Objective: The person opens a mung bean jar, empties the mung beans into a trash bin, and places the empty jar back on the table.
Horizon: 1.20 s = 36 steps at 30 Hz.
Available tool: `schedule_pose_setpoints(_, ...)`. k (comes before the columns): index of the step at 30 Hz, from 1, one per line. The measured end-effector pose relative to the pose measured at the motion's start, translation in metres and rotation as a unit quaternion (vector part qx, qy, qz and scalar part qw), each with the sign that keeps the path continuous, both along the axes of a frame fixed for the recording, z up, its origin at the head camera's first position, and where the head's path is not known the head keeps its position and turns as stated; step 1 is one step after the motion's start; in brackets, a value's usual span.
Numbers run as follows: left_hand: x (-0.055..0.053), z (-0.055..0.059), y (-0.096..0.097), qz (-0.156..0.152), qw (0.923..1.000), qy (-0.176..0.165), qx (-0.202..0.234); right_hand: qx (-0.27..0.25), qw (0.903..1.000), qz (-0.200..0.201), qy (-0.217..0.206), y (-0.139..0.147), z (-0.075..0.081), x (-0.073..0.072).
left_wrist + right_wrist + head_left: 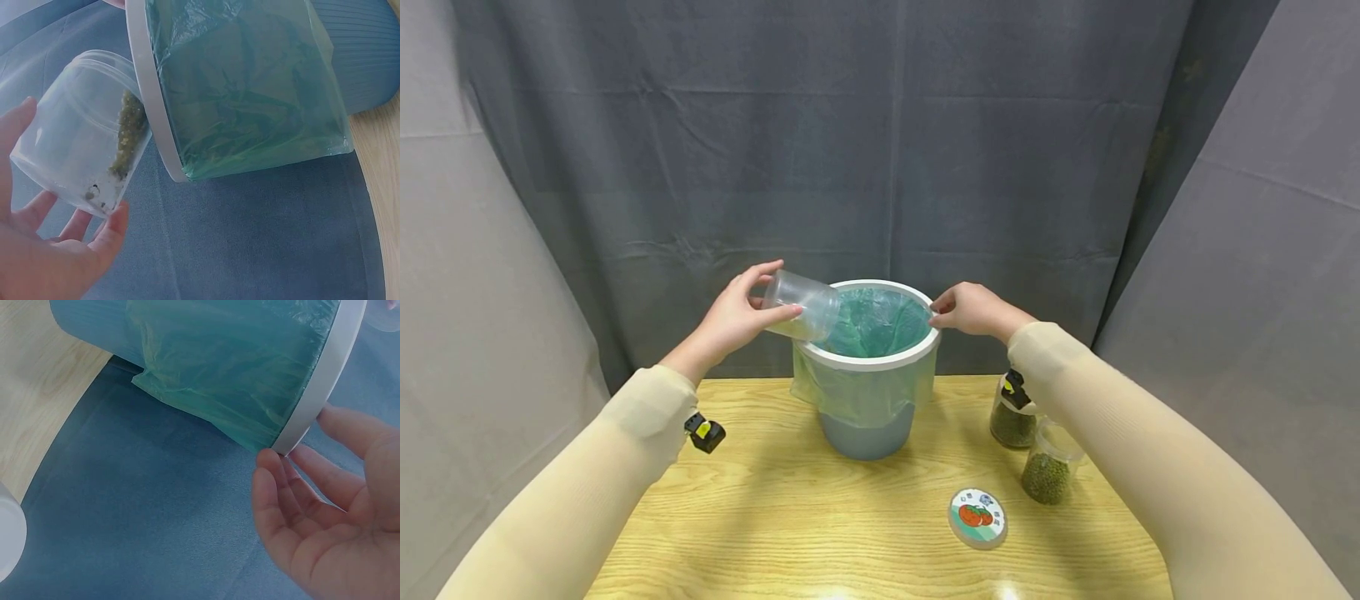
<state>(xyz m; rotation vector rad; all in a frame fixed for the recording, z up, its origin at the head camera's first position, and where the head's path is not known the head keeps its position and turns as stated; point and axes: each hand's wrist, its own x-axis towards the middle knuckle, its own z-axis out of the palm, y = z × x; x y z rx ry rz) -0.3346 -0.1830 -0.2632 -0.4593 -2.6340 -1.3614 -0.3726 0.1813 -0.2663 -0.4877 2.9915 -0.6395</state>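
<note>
My left hand (pixel 735 315) grips a clear plastic jar (pixel 800 302) around its base, fingers on one side and thumb on the other. The jar lies tilted, its mouth against the left part of the white rim (pixel 874 364) of a trash can (pixel 867 433). Greenish grains (pixel 130 134) lie along the jar's lower side, with a few dark bits near the bottom. A green plastic liner (pixel 880 321) lines the can and folds down outside. On the can's right side, my right hand (pixel 973 310) pinches the rim between thumb and fingers.
Under my right forearm stand a jar of dark green grains (pixel 1013 427) and an open clear jar of green beans (pixel 1047 477). A round lid with a tomato picture (pixel 977 517) lies on the wooden table (pixel 790 533). Grey curtains (pixel 880 150) hang behind.
</note>
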Motion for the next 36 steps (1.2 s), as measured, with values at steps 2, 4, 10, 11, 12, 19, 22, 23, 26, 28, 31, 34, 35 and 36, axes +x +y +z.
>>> schedule_pose_setpoints(2, -0.0004, 0.0004, 0.0007, 0.003, 1.0, -0.001, 0.001, 0.0, 1.0, 0.0, 0.001, 0.0, -0.0002, 0.0001)
schedule_pose_setpoints(4, -0.0003, 0.0009, 0.0012, 0.007, 1.0, -0.004, 0.002, -0.001, 1.0, 0.0, 0.001, -0.0001, -0.0005, 0.0)
schedule_pose_setpoints(10, 0.0006, 0.0023, 0.002, 0.015, 0.9998, -0.014, 0.003, -0.004, 1.0, -0.001, 0.001, -0.0003, -0.0013, -0.0007)
schedule_pose_setpoints(11, 0.0007, 0.0024, 0.0019, 0.015, 0.9998, -0.014, 0.004, -0.004, 1.0, -0.002, -0.001, -0.0002, -0.0015, -0.0008)
schedule_pose_setpoints(12, 0.0008, 0.0025, 0.0018, 0.015, 0.9998, -0.015, 0.004, -0.005, 1.0, -0.002, -0.002, -0.0003, -0.0016, -0.0009)
schedule_pose_setpoints(19, -0.0002, 0.0017, 0.0026, 0.017, 0.9997, -0.016, 0.004, -0.012, 0.9999, -0.005, -0.004, 0.0003, -0.0029, -0.0001)
schedule_pose_setpoints(22, -0.0005, 0.0011, 0.0035, 0.021, 0.9996, -0.016, 0.001, -0.018, 0.9998, -0.01, -0.005, 0.0009, -0.0032, 0.0001)
schedule_pose_setpoints(23, -0.0003, 0.0009, 0.0037, 0.023, 0.9996, -0.016, 0.0, -0.02, 0.9997, -0.012, -0.006, 0.0011, -0.0033, 0.0)
schedule_pose_setpoints(26, 0.0004, 0.0005, 0.0043, 0.03, 0.9994, -0.016, -0.006, -0.021, 0.9997, -0.012, -0.006, 0.0016, -0.0039, -0.0008)
schedule_pose_setpoints(28, 0.0009, 0.0002, 0.0043, 0.034, 0.9993, -0.015, -0.008, -0.021, 0.9997, -0.011, -0.006, 0.0017, -0.0042, -0.0011)
schedule_pose_setpoints(31, 0.0012, -0.0004, 0.0045, 0.033, 0.9994, -0.012, -0.007, -0.025, 0.9996, -0.012, -0.007, 0.0016, -0.0045, -0.0009)
schedule_pose_setpoints(34, 0.0012, -0.0012, 0.0047, 0.032, 0.9994, -0.011, -0.004, -0.028, 0.9995, -0.013, -0.007, 0.0014, -0.0048, -0.0005)
schedule_pose_setpoints(35, 0.0012, -0.0015, 0.0049, 0.032, 0.9994, -0.01, -0.004, -0.029, 0.9995, -0.014, -0.008, 0.0013, -0.005, -0.0005)
schedule_pose_setpoints(36, 0.0012, -0.0016, 0.0051, 0.032, 0.9995, -0.009, -0.003, -0.029, 0.9995, -0.014, -0.007, 0.0014, -0.0052, -0.0005)
